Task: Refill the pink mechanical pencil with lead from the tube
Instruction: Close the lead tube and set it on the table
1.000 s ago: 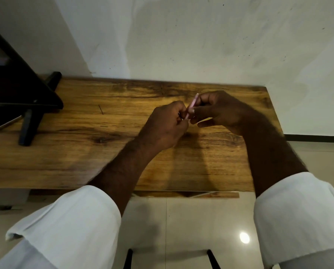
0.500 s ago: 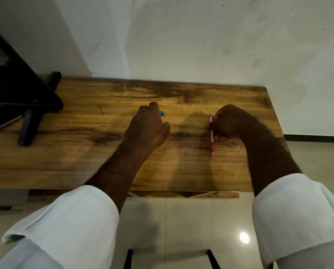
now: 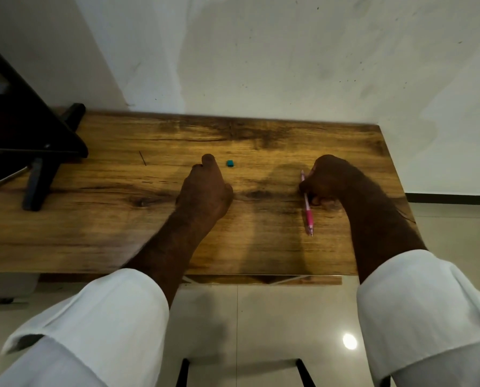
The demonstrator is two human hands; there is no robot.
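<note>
Wooden table (image 3: 93,233) against white wall. Right hand (image 3: 330,180) rests on table, fingers curled around upper part of pink mechanical pencil (image 3: 307,208); pencil lies flat, tip toward viewer. Left hand (image 3: 205,191) loosely closed on table, contents not visible. Small teal piece (image 3: 230,163) just beyond left hand. No readable writing.

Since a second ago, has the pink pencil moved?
Yes. The pink pencil has come down from between both raised hands and now lies on the wooden table, nearer its right edge, with the right hand resting against it.
</note>
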